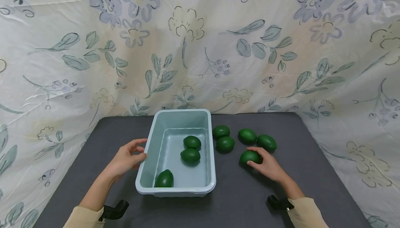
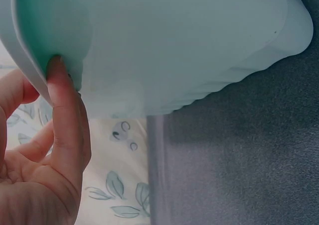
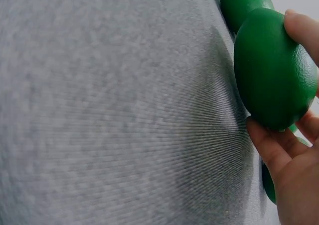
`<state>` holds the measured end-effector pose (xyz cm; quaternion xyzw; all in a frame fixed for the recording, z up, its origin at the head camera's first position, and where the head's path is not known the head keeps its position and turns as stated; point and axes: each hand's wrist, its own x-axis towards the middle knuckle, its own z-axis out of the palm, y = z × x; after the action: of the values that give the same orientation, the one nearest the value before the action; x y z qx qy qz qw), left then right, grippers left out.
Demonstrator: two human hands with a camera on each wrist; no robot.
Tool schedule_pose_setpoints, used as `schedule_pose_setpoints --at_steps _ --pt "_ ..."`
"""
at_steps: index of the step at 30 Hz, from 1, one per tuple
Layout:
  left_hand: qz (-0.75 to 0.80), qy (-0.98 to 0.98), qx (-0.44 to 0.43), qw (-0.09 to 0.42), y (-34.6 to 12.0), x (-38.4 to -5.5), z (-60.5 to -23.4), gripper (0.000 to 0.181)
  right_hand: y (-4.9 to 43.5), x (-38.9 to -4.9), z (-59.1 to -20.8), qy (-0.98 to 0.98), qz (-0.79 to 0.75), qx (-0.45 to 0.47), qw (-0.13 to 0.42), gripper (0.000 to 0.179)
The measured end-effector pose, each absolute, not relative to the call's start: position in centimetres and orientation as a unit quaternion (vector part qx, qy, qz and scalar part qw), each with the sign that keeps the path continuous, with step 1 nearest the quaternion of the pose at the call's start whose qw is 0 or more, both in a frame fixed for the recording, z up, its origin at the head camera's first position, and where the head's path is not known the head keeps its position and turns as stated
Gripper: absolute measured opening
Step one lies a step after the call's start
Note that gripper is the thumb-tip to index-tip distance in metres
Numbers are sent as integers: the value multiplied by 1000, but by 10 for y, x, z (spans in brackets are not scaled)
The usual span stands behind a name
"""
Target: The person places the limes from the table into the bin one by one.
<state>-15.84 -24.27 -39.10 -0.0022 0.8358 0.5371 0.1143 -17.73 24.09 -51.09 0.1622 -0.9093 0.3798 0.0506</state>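
Observation:
A pale blue-green plastic basin [image 1: 142, 184] holds several green limes, one [image 1: 164, 178] of them in its near left corner. At its left side, my left hand [image 1: 126, 160] pinches the rim, thumb and fingers on either side of the edge in the left wrist view. To the right of the basin, my right hand [image 1: 268, 165] grips a lime [image 1: 250, 156] between thumb and fingers. That lime [image 3: 273, 68] looks close to the grey cloth in the right wrist view; whether it touches, I cannot tell.
Several loose limes lie beyond my right hand, among them one lime [image 1: 266, 142] just past the fingers and another lime [image 1: 225, 144] near the basin's right wall. Dark grey cloth covers the table [image 1: 231, 200]. A flowered curtain [image 1: 200, 47] hangs behind.

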Motion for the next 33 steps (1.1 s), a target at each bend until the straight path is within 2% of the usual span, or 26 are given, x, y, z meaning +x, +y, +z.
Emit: schedule_pose_setpoints --at_steps 13,21,33 --pt "530 841 -6 111 -245 -158 -390 57 242 -176 -501 -906 398 133 58 53" --pt "529 841 -4 113 -246 -157 -392 57 238 -178 -487 -905 408 111 44 56" --pt "531 840 1 114 -244 -157 -392 56 227 -188 -463 -895 427 118 57 55"
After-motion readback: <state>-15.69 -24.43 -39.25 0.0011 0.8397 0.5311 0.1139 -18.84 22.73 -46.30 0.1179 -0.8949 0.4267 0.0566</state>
